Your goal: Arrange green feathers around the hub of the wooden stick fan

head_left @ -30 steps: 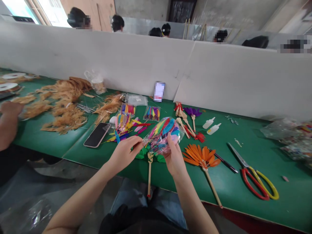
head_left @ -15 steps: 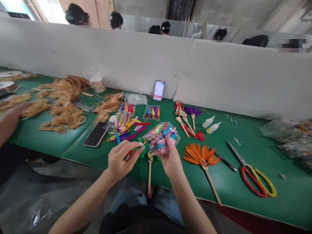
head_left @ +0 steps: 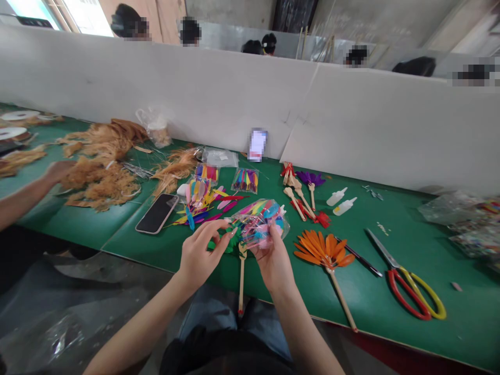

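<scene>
To your right on the green table (head_left: pixel 390 250) lie scissors (head_left: pixel 406 281), an orange feather fan (head_left: pixel 324 250) and two glue bottles (head_left: pixel 340 202). To your left you have a phone (head_left: pixel 157 213), loose feathers (head_left: pixel 203 200) and tan fibre piles (head_left: pixel 99 174).

Both hands (head_left: pixel 238 252) raised, fingers curled inward

I log: bag (head_left: pixel 261 221), clear crinkled glossy plastic over dyed feathers; counter (head_left: pixel 394 276), matt green covering; fan (head_left: pixel 323 250), orange feathers on bare wood stick; scissors (head_left: pixel 406 284), metal blades, glossy plastic handles; phone (head_left: pixel 157 213), glossy dark glass.
</scene>
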Demonstrator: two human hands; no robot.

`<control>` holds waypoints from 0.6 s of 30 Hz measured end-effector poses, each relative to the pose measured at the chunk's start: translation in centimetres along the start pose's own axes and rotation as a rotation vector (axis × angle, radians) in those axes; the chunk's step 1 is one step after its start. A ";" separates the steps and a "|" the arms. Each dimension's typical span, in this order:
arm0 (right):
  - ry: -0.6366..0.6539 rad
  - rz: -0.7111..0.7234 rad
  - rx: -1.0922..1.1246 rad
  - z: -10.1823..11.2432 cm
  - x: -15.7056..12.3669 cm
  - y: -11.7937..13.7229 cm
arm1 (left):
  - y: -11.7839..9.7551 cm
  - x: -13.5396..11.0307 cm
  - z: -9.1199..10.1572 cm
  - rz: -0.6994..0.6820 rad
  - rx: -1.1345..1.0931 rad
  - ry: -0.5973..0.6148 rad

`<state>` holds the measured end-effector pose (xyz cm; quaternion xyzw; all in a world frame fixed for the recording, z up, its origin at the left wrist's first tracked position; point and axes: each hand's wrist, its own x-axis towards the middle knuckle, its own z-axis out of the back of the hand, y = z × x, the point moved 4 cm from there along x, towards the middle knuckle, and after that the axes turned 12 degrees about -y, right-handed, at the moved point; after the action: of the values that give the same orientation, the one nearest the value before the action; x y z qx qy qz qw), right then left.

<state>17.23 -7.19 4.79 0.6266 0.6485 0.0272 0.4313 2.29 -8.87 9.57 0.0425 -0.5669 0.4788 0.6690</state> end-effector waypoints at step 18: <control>0.009 0.040 0.029 -0.1 -0.6 -1.0 | -0.2 -0.3 0.3 -0.048 -0.009 -0.082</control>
<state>16.29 -7.80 4.59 0.6454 0.6382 0.0294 0.4187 2.23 -9.30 9.50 0.0725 -0.5946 0.4581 0.6568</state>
